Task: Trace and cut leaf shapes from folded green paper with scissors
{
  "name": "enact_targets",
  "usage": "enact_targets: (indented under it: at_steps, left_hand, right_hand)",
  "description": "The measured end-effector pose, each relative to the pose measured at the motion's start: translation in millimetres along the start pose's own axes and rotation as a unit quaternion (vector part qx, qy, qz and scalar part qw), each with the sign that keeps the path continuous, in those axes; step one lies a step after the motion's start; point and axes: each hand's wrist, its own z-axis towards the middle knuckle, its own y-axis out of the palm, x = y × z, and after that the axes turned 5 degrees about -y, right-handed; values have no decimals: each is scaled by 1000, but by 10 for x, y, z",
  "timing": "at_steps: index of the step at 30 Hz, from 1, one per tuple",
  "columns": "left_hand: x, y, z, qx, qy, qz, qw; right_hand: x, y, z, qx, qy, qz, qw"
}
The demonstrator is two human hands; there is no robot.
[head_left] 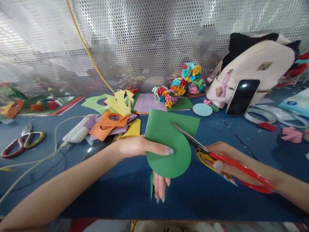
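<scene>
A sheet of green paper (166, 135) is held upright over the table, its lower part cut into a rounded edge. My left hand (154, 148) grips it at the left side, thumb across the front and fingers behind, their tips showing below. In my right hand (217, 158) is a pair of scissors (243, 169) with one red and one yellow handle. The blades meet the paper at its upper middle, above the curve. A narrow green strip (152, 186) hangs below the sheet, beside my left fingertips.
Orange paper offcuts (103, 129) and a white power strip (76, 130) lie left, with another pair of scissors (25, 140) beyond. Behind stand colourful paper flower balls (191, 72), a light blue paper circle (202, 109), a phone (243, 96) against a pale backpack (260, 67), and tape rolls (260, 116).
</scene>
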Motion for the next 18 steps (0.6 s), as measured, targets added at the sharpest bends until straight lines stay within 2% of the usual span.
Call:
enact_targets:
  at_steps: [18]
  left_hand:
    - [32, -153, -65, -19, -41, 37, 998]
  right_hand:
    - [-3, -19, 8, -24, 4, 11, 1000]
